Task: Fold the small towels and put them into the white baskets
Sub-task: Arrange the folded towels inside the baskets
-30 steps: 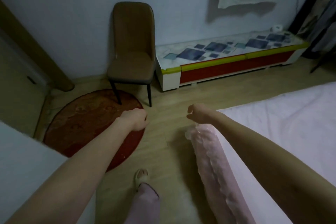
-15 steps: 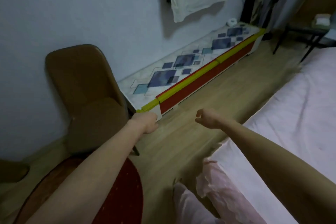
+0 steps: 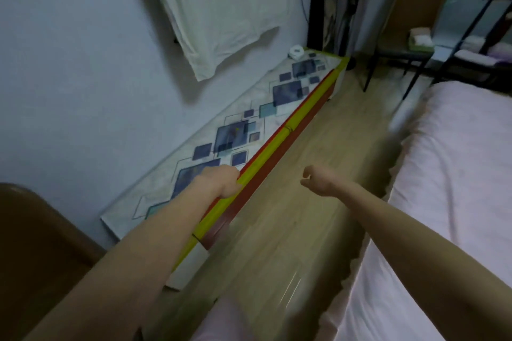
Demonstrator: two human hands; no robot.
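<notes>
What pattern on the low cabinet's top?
Blue and teal squares on white, low cabinet, head view.

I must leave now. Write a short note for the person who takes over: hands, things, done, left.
Left hand: curled, holds nothing.
Right hand: curled, holds nothing.
Things: what look like folded towels lie on a dark rack far right, beyond the bed. No white basket is in view.
Done: cannot tell from this view.
Left: find the towels and baskets, fold, put them in.
</notes>
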